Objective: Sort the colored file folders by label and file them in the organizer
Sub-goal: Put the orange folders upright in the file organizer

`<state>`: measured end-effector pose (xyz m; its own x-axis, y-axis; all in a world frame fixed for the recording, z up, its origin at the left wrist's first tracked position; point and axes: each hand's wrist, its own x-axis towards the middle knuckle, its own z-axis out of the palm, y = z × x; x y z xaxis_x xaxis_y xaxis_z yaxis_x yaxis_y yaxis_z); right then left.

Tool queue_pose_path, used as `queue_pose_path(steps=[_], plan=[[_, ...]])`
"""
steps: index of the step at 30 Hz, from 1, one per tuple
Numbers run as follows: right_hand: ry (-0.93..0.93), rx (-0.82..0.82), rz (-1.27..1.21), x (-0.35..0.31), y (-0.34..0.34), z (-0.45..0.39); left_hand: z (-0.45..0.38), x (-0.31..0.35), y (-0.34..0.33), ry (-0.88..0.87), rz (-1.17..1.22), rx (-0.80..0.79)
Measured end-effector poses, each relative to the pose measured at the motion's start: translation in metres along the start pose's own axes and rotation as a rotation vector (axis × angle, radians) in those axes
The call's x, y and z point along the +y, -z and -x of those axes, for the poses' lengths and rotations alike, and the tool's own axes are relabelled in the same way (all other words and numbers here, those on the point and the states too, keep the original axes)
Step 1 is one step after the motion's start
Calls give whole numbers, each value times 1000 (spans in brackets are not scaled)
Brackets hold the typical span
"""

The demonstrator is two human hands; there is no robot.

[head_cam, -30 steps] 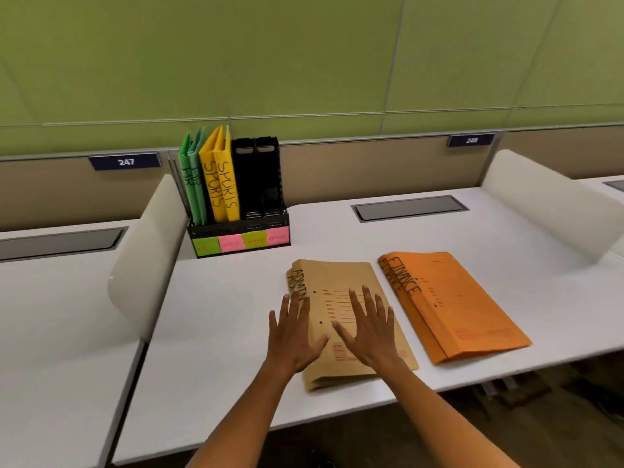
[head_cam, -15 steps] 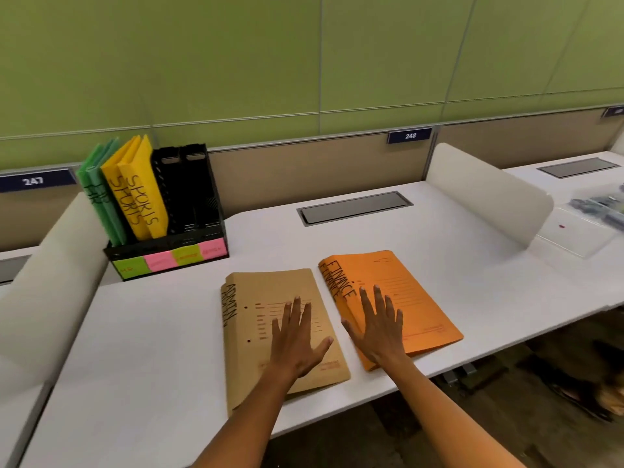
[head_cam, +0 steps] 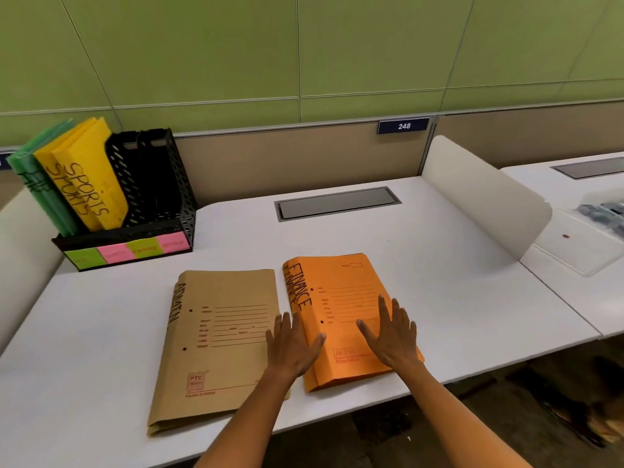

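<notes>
hands (head_cam: pixel 341 342) flat on orange folders (head_cam: pixel 341 298) (finance)

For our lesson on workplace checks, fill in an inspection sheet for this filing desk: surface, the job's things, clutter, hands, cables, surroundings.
Surface: white desk, with a closed grey hatch.
Job's things: black organizer holds green folders and yellow SPORTS folders; two slots look empty. Brown ADMIN folder and orange FINANCE folders lie flat, side by side.
Clutter: nothing seen on this desk.
Hands: left hand flat, across the gap between the two piles; right hand flat on the orange pile.
Cables: nothing seen.
Surroundings: green wall, sign 248, white divider, neighbouring desk.
</notes>
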<state>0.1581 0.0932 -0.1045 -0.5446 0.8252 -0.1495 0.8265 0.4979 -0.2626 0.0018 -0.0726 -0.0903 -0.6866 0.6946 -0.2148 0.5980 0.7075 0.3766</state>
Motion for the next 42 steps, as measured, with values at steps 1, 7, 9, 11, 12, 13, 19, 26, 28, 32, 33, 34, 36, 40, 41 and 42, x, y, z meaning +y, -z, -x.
queue_pose_path(steps=[1, 7, 9, 11, 12, 13, 19, 26, 28, 32, 33, 34, 36, 40, 41, 42], plan=[[0, -3, -2, 6, 0, -3, 0, 3, -3, 16, 10, 14], [-32, -23, -86, 30, -2, -16, 1, 19, -17, 140, 34, 63], [-23, -19, -129, 33, -4, -17, -1, 25, -19, 184, 63, 58], [-7, -3, -152, 33, -7, -19, -2, 31, -19, 225, 151, 43], [2, 12, -167, 33, -7, -19, -3, 33, -19, 242, 208, 33], [15, 30, -190, 32, -6, -21, -4, 35, -19, 260, 273, 22], [0, 71, -339, 31, -1, -20, -5, 41, -11, 337, 648, 3], [-66, 129, -443, 19, 5, -5, 0, 43, -4, 315, 784, -26], [-86, 151, -464, 16, 5, -1, 1, 41, -1, 307, 801, -44], [-94, 181, -477, 5, 10, 4, 3, 32, 6, 248, 865, -55], [-88, 200, -491, 1, 12, 5, 4, 29, 10, 231, 882, -37], [-79, 222, -507, -2, 13, 7, 6, 26, 14, 215, 909, -17], [-64, 233, -512, -12, 15, 9, 9, 19, 25, 188, 967, 24], [-64, 183, -456, -38, 12, 9, 16, 2, 49, 71, 998, 118], [-45, 191, -452, -48, 12, 9, 18, -3, 57, 51, 1003, 141], [-24, 200, -452, -57, 12, 10, 20, -8, 63, 42, 1014, 166]])
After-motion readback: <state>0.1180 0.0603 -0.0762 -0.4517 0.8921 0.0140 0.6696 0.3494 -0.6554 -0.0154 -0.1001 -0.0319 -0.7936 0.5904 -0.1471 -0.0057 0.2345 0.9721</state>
